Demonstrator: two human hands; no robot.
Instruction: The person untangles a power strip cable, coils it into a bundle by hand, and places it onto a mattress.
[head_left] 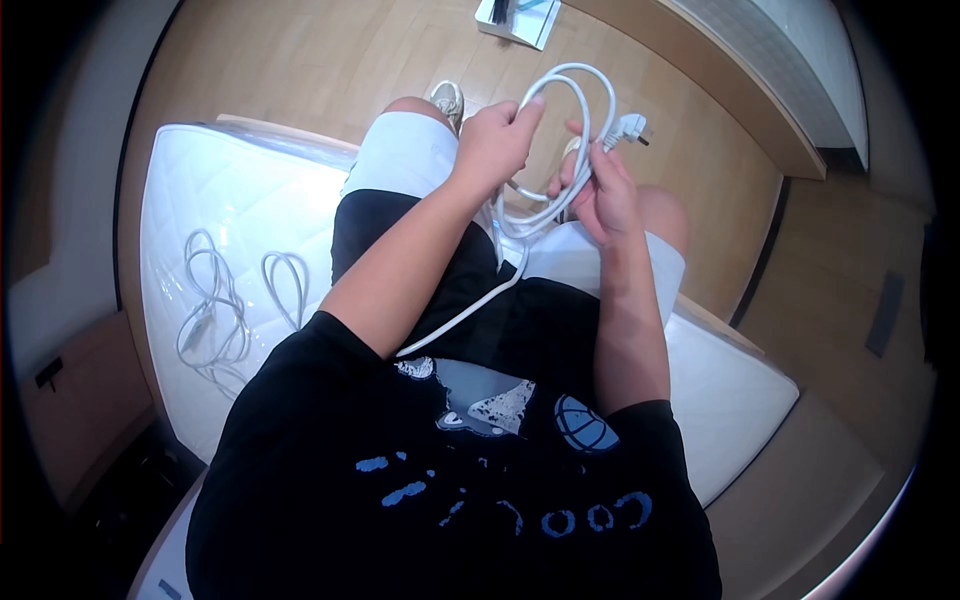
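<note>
We locate the white cable (584, 108) above the lap, gathered into loose, overlapping loops between the two hands. The left hand (492, 148) is closed in a pinch, thumb and fingers gripping the left side of the loops near their upper bend. The right hand (612, 195) is partly curled, with the strands running between its thumb and fingers; we cannot tell how firmly each finger bears on them. The plug (627, 130) sits just beyond the right thumb, its dark pin end pointing away. From the lower loops a single strand trails across the dark shorts (385, 225) toward the left forearm, where its far end is hidden. We judge the cable light, flexible but springy: the rounded bends suggest a jacket that resists tight folding and may spread if released. The surface appears smooth, so strands could slide over one another. We recommend gripping all strands together at the sides of the loops, and taking the plug by its body, clear of the pins. To the left, a larger loose cable (243, 318) and a smaller cable loop (303, 285) lie on the mattress (250, 175), which has a glossy clear wrap.
</note>
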